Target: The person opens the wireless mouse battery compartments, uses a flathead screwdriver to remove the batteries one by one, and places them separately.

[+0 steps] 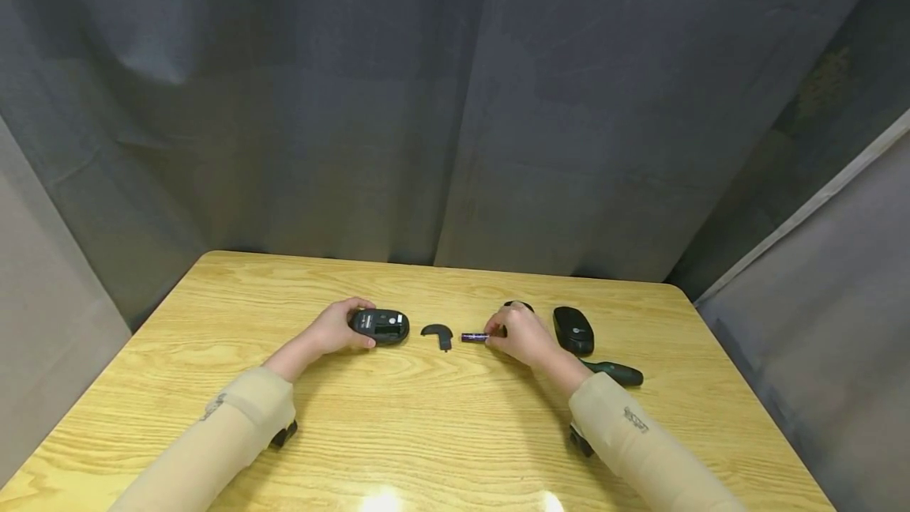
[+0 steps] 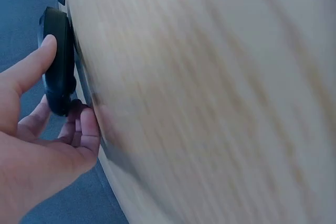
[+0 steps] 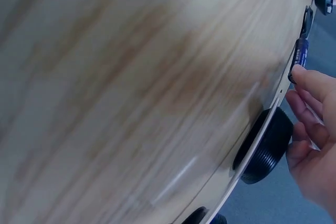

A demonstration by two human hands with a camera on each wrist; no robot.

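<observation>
My left hand (image 1: 336, 328) grips a black computer mouse (image 1: 382, 325) by its left end, thumb on the near side. The mouse lies underside up, showing labels and an open dark battery slot. In the left wrist view the mouse (image 2: 59, 59) stands between thumb and fingers. My right hand (image 1: 522, 333) pinches the right end of a small purple-and-black battery (image 1: 474, 337) close to the tabletop. The right wrist view shows the thumb against the end of the battery (image 3: 300, 53). Between the hands lies a black curved battery cover (image 1: 439, 332) with a tab.
A second black mouse (image 1: 573, 330) lies right of my right hand. Near it is a dark green handle-shaped object (image 1: 617, 373), partly behind my wrist. A black object (image 1: 519, 304) is mostly hidden behind my right hand. Grey curtain (image 1: 455, 101) hangs beyond the wooden table (image 1: 426, 433).
</observation>
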